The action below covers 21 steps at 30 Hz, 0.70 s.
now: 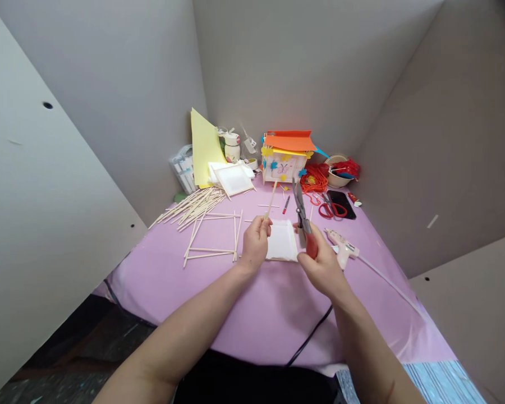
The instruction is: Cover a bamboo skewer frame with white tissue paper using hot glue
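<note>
My left hand point(256, 240) is closed round the lower end of a thin wooden stick point(271, 197), which points up and away from me. In my right hand point(322, 262) are garden-type shears with red handles point(311, 241); their grey blades point away from me, apart from the stick. Below and between my hands lies a white square panel point(281, 241) edged with sticks. Left of my left hand, several sticks are laid out as an open square frame point(212, 250) on the pink tablecloth point(160, 286).
A pile of sticks point(197, 205) lies at the left, with another white panel point(234, 179) behind. A decorated little house point(284, 163) stands at the back. Right are red scissors point(332, 210), a phone point(341, 204), red cord point(315, 179) and a corded glue gun point(341, 246).
</note>
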Each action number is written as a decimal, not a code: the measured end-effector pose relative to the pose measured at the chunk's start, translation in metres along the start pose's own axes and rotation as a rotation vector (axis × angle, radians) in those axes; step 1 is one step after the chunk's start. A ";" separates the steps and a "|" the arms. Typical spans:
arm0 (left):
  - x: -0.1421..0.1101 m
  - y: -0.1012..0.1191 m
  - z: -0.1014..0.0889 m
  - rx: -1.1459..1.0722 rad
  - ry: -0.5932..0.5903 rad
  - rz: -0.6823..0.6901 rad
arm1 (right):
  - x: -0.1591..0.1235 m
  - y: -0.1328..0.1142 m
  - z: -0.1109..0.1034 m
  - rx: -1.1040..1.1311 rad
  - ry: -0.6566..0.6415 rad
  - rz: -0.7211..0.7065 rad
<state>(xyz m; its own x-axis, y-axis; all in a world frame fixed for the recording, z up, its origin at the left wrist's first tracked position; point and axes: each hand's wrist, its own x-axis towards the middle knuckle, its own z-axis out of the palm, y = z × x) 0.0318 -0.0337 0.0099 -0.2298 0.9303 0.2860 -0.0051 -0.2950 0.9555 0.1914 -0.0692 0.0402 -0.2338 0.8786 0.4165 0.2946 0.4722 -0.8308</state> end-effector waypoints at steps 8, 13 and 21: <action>0.011 0.006 -0.016 0.288 0.116 0.233 | 0.002 0.017 0.009 -0.686 -0.086 -0.063; 0.011 0.001 -0.018 0.346 0.107 0.283 | -0.004 0.017 0.019 -0.727 -0.045 -0.086; 0.016 -0.005 -0.022 0.417 0.114 0.332 | -0.008 0.007 0.023 -0.721 -0.023 -0.056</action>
<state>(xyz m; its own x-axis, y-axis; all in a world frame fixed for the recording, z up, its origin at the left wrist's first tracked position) 0.0069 -0.0225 0.0082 -0.2580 0.7653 0.5897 0.4665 -0.4358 0.7697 0.1740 -0.0742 0.0225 -0.2836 0.8539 0.4363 0.8179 0.4529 -0.3549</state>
